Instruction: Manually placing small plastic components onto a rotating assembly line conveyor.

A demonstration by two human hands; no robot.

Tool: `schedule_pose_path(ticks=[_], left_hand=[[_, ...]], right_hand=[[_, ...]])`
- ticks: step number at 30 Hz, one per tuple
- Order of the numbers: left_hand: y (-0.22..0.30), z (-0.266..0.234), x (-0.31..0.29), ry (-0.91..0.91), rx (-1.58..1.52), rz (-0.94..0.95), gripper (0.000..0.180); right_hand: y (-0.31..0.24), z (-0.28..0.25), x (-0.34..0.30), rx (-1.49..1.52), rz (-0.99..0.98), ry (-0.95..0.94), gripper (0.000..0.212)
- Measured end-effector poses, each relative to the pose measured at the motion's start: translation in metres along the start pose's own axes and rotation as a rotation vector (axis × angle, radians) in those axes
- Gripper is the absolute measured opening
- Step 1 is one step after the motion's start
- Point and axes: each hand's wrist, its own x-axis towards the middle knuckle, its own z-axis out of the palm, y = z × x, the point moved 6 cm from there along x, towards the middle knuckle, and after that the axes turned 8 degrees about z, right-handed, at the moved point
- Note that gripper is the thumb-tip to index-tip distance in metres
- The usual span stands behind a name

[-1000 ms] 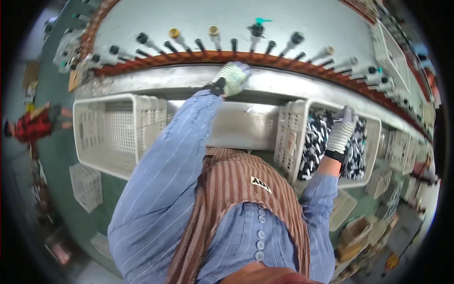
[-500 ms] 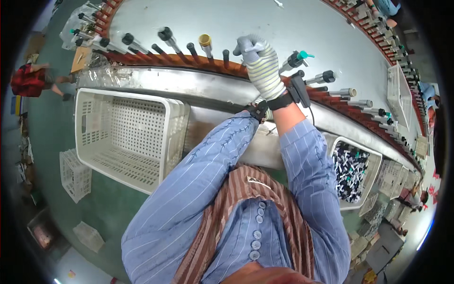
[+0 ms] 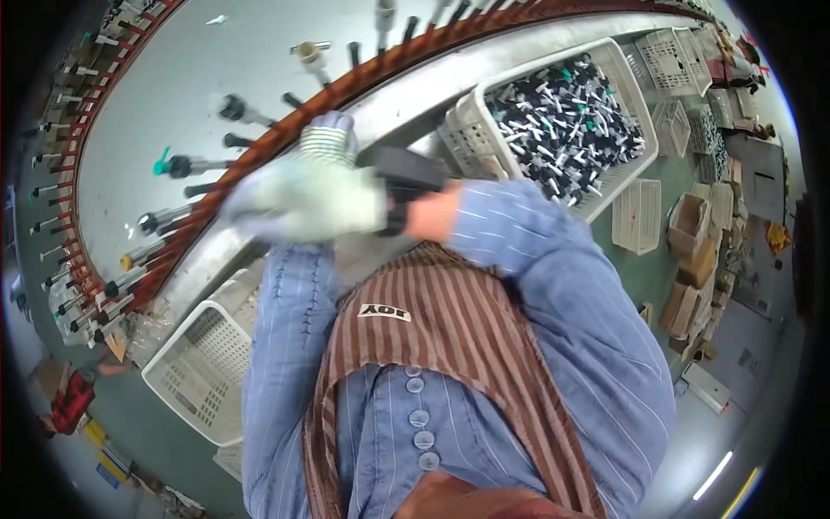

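My right hand (image 3: 311,203), in a pale glove with a dark device strapped at the wrist, reaches leftward across my left forearm. Motion smears its fingers, and whether they hold anything is unclear. Beyond it, beside the brown rail, is my left hand (image 3: 328,137) in a striped grey glove, partly covered by the right one; its grip is hidden. Near both hands, black pegs line the rail (image 3: 367,76). Some bear tubular parts, such as a black-and-clear piece with a teal tip (image 3: 186,165) and a black-ended piece (image 3: 238,109).
A white crate (image 3: 635,169) heaped with small black, white and green pieces stands right of my hands. Another white crate (image 3: 164,372) is at lower left. A metal ledge (image 3: 402,99) runs along the rail. A person in red (image 3: 73,402) is far left.
The view has swung to the right, bringing the filled crate closer to the middle. My right hand has come down from above the rail and now crosses in front of my left.
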Motion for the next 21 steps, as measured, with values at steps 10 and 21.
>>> schedule_pose_path(ticks=[10,21], left_hand=[[0.028,-0.028,0.014,0.046,0.032,0.078,0.021],[0.152,-0.044,0.022,0.402,-0.922,-0.365,0.034]], right_hand=[[0.257,-0.225,-0.361,-0.965,1.108,0.169,0.039],[0.103,-0.214,-0.273,-0.135,0.755,0.734,0.028]])
